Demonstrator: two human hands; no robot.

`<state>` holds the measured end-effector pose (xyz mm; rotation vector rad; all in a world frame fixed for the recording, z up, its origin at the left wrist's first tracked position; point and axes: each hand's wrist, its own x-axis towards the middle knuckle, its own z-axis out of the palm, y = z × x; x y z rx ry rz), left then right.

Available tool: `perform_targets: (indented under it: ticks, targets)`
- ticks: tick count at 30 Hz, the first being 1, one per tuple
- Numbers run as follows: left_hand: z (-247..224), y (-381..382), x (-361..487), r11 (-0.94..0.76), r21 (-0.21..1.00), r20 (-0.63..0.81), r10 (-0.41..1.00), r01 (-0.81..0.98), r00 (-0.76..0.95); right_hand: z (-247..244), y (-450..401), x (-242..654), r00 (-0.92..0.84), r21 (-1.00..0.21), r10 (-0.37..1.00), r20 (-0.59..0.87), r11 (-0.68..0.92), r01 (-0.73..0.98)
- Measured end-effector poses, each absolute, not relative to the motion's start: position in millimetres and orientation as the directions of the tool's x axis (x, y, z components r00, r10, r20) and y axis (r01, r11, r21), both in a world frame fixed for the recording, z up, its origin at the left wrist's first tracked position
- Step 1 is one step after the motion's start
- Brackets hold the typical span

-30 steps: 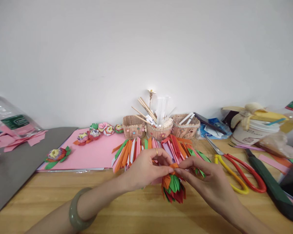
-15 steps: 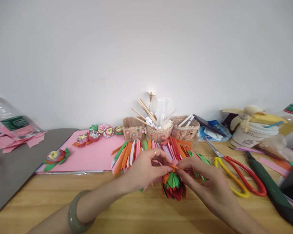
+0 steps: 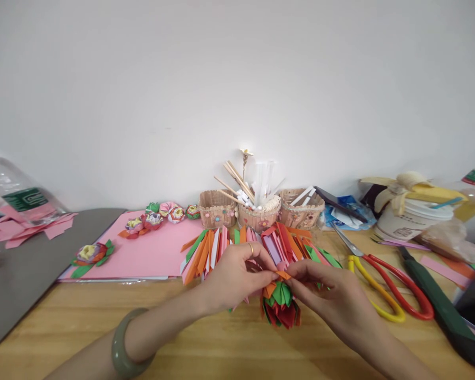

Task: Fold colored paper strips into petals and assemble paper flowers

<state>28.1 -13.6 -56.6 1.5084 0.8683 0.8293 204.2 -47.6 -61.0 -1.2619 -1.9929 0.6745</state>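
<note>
Left hand [image 3: 235, 277], right hand [image 3: 330, 287]: both grips pinching orange paper [image 3: 283, 275] | paper flower [image 3: 281, 305] below, seemingly part-built | folded strips [image 3: 204, 254] behind, apparently unused

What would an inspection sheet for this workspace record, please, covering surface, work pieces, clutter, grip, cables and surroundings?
Surface: wooden table, with a grey mat at the left.
Work pieces: orange paper piece above a red and green paper flower; whether they are joined, cannot tell. Folded paper strips fan out behind.
Clutter: scissors and dark green tool at right; peeled banana on lidded cup; bottle at far left.
Grip: left hand and right hand both pinch the orange piece.
Cables: nothing seen.
Surroundings: pale wall behind three baskets.
</note>
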Motion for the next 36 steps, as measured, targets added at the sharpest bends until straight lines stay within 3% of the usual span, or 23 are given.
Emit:
perform_targets:
  ticks: [5, 9, 12, 14, 16, 19, 22, 24, 29, 36]
  targets:
    - [-54.1, -10.2, 23.4, -0.027, 0.998, -0.009, 0.819, 0.054, 0.573, -62.4, -50.6, 204.7, -0.332, -0.647, 0.884, 0.328, 0.466, 0.603]
    - [-50.7, -4.7, 23.6, 0.031, 0.999, -0.015, 0.826, -0.019, 0.563, -64.2, -51.0, 205.3, -0.327, -0.483, 0.801, 0.502, 0.572, 0.663]
    - [-52.4, -3.7, 25.8, 0.073, 0.997, -0.08, 0.8, 0.035, 0.595, -66.5, -48.4, 205.4, -0.364, -0.353, 0.704, 0.609, 0.652, 0.671]
    - [-53.5, -4.9, 26.9, 0.043, 0.997, -0.074, 0.803, 0.066, 0.591, -67.2, -46.9, 205.6, -0.385, -0.28, 0.641, 0.664, 0.691, 0.667]
    - [-53.0, -7.4, 27.2, -0.082, 0.995, 0.04, 0.85, 0.058, 0.526, -66.5, -47.1, 205.9, -0.311, -0.268, 0.614, 0.725, 0.668, 0.694]
    - [-50.7, -12.1, 26.9, -0.363, 0.926, 0.293, 0.862, 0.101, 0.414, -61.9, -50.6, 205.0, -0.157, -0.46, 0.729, 0.667, 0.568, 0.683]
    - [-52.0, -15.6, 27.0, -0.529, 0.831, 0.429, 0.807, 0.173, 0.405, -56.5, -53.7, 201.5, -0.229, -0.762, 0.923, 0.31, 0.385, 0.521]
    - [-55.9, -16.8, 27.9, -0.592, 0.785, 0.485, 0.77, 0.183, 0.414, -54.6, -53.8, 198.8, -0.24, -0.869, 0.954, 0.178, 0.267, 0.415]
    - [-66.8, -19.8, 31.9, -0.58, 0.797, 0.473, 0.774, 0.172, 0.421, -52.6, -52.7, 195.0, -0.236, -0.962, 0.971, 0.038, 0.099, 0.255]
    - [-72.2, -22.9, 35.2, -0.515, 0.856, 0.458, 0.797, 0.046, 0.393, -50.2, -53.2, 193.7, -0.228, -0.978, 0.974, -0.01, 0.037, 0.203]
